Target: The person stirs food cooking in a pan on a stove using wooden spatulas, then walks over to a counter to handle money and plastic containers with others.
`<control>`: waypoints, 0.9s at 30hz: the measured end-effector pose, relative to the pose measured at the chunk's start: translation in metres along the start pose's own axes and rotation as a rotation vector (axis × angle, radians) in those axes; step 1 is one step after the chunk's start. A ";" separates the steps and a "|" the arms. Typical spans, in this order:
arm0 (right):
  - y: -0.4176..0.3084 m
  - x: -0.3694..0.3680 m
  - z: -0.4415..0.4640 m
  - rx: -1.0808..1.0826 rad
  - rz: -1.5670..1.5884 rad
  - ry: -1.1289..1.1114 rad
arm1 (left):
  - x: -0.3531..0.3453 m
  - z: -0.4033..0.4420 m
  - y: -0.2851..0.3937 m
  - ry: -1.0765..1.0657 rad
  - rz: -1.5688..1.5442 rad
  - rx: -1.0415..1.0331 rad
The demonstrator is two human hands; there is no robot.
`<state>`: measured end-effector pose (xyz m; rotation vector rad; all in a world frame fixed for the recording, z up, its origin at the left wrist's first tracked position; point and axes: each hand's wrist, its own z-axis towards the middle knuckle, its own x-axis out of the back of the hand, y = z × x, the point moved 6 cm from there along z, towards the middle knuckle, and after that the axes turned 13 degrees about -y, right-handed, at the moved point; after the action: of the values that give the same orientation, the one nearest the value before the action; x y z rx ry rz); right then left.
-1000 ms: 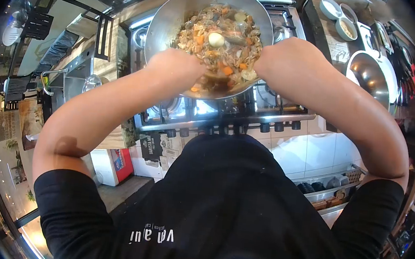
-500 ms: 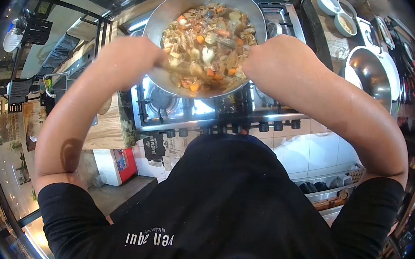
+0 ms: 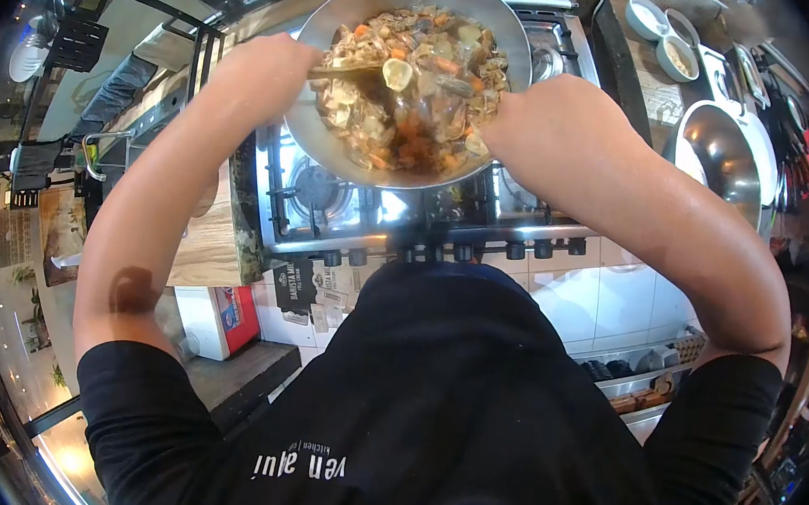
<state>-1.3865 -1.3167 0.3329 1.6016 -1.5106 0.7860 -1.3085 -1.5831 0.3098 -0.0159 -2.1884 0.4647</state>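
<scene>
A wide metal pot [image 3: 304, 131] on the stove holds a chunky stew [image 3: 354, 116] with orange carrot pieces and pale vegetables in brown broth. At its left rim my left hand [image 3: 271, 66] is closed around a wooden spoon [image 3: 339, 72], whose far end reaches into the stew with a pale piece beside it. My right hand [image 3: 546, 122] is closed in a fist at the right rim. A greyish utensil [image 3: 455, 86] runs from near that fist into the food; its handle is mostly hidden, and its kind is unclear.
The gas stove [image 3: 318, 191] has black grates and knobs along its front. To the right are small white bowls [image 3: 676, 59] and a large steel bowl [image 3: 726, 147]. A wooden counter [image 3: 215, 244] stands left, above a red and white box [image 3: 223, 321].
My left hand has moved up along the pot's left rim, bringing the wooden spoon up with it. The stew has been shifted, baring brown broth near the front. My right hand has barely moved.
</scene>
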 end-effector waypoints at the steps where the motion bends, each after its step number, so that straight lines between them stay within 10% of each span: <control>1: 0.000 0.003 -0.004 -0.004 0.009 0.011 | 0.008 -0.010 -0.003 -0.074 0.011 0.018; 9: -0.004 0.003 -0.003 -0.020 0.006 0.037 | -0.037 -0.020 0.080 -0.217 0.009 -0.252; 21: -0.008 -0.002 0.008 -0.072 0.043 -0.099 | -0.007 0.003 -0.017 0.081 0.029 -0.036; 27: 0.027 0.047 -0.022 -0.279 -0.200 0.179 | 0.036 -0.019 -0.063 0.215 0.204 0.015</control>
<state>-1.4073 -1.3217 0.3876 1.4084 -1.2492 0.5633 -1.3065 -1.6291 0.3691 -0.2719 -1.9797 0.5664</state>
